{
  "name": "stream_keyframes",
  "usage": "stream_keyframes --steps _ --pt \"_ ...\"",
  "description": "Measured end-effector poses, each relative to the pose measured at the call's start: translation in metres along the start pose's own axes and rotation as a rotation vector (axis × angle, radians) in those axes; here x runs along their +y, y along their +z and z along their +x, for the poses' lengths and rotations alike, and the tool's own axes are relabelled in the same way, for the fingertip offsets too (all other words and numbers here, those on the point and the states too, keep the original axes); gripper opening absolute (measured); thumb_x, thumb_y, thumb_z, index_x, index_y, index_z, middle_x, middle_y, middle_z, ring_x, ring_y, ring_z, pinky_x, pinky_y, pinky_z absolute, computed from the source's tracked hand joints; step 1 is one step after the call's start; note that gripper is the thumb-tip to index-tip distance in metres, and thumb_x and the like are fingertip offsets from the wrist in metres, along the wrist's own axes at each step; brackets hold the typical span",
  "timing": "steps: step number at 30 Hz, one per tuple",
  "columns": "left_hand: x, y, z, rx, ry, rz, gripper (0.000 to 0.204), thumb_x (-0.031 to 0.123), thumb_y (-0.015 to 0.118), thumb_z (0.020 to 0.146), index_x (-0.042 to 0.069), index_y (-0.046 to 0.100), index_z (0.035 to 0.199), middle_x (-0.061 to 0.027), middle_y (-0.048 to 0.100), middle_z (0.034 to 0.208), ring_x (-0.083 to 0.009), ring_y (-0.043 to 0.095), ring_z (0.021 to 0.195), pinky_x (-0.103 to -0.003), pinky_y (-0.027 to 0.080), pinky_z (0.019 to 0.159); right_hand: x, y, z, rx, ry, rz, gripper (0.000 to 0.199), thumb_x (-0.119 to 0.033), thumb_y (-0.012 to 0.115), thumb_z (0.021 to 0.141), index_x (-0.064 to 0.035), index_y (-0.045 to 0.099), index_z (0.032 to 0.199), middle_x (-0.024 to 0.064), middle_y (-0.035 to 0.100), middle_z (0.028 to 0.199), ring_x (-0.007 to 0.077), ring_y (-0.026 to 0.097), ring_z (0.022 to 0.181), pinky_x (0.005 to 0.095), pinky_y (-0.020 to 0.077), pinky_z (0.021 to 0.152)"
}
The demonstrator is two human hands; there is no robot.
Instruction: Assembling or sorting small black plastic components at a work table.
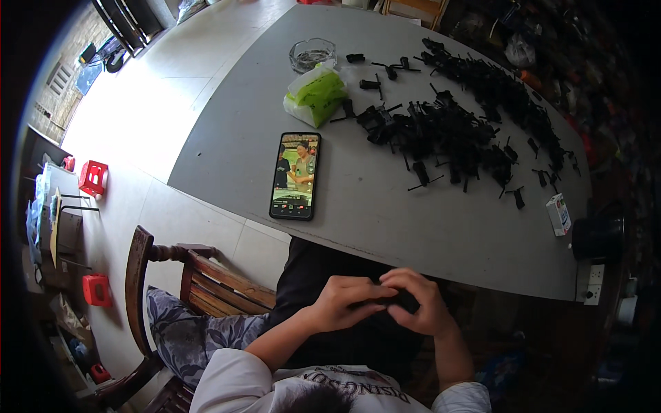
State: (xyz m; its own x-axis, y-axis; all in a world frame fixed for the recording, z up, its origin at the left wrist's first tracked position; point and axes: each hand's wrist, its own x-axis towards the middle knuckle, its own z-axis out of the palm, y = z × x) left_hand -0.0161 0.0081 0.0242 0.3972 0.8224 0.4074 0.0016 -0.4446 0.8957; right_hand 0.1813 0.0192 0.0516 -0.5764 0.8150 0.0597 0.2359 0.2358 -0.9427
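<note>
Below the table's near edge, over my lap, my left hand [342, 301] and my right hand [418, 301] are pressed together around a small black plastic part [398, 299]. Fingers cover most of it, so its shape stays unclear. A big heap of similar black plastic parts [447, 127] is spread over the far right of the grey table [385, 206], well beyond both hands.
A phone [297, 175] with a lit screen lies on the table. Behind it sit a green-and-white packet [316, 93] and a glass ashtray [311, 54]. A small white box [558, 214] and a black cup [597, 237] stand at the right edge. A wooden chair [172, 289] is on my left.
</note>
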Motion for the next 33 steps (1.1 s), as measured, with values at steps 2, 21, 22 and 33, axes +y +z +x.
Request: stream_keyframes --steps 2,21,22,33 --pt "0.001 -0.004 -0.004 0.034 -0.05 -0.114 0.032 0.007 0.068 0.074 0.002 0.064 0.106 -0.0083 0.06 0.07 -0.0198 0.058 0.059 -0.027 0.044 0.054 0.002 0.009 -0.007 0.021 -0.007 0.33 0.038 -0.011 0.072 0.07 -0.0012 0.051 0.101 0.0119 0.057 0.103 0.0216 0.057 0.097 0.0333 0.0463 0.082" --pt "0.016 0.004 -0.001 -0.072 0.094 0.185 0.049 0.006 0.068 0.07 0.004 0.058 0.118 -0.0045 0.04 0.058 -0.0199 0.044 0.047 -0.031 0.035 0.045 0.008 0.045 -0.025 0.301 0.194 1.161 0.014 0.005 0.058 0.08 -0.0063 0.053 0.087 0.0024 0.056 0.092 0.0088 0.052 0.087 0.0206 0.0413 0.075" --pt "0.017 0.003 -0.002 -0.066 0.103 0.198 0.05 0.006 0.068 0.069 0.005 0.058 0.118 -0.0045 0.039 0.058 -0.0204 0.043 0.047 -0.031 0.034 0.044 0.009 0.045 -0.026 0.301 0.192 1.161 0.014 0.005 0.058 0.08 -0.0063 0.053 0.087 0.0024 0.056 0.092 0.0088 0.052 0.087 0.0206 0.0413 0.075" --pt "0.008 -0.008 -0.006 -0.084 0.153 0.039 0.035 0.014 0.074 0.069 0.003 0.065 0.101 -0.0055 0.06 0.071 -0.0209 0.061 0.061 -0.028 0.047 0.053 0.002 0.042 -0.025 0.043 0.293 1.318 0.033 -0.034 0.057 0.088 -0.0043 0.044 0.096 0.0088 0.058 0.076 0.0118 0.051 0.054 0.0228 0.0423 0.048"
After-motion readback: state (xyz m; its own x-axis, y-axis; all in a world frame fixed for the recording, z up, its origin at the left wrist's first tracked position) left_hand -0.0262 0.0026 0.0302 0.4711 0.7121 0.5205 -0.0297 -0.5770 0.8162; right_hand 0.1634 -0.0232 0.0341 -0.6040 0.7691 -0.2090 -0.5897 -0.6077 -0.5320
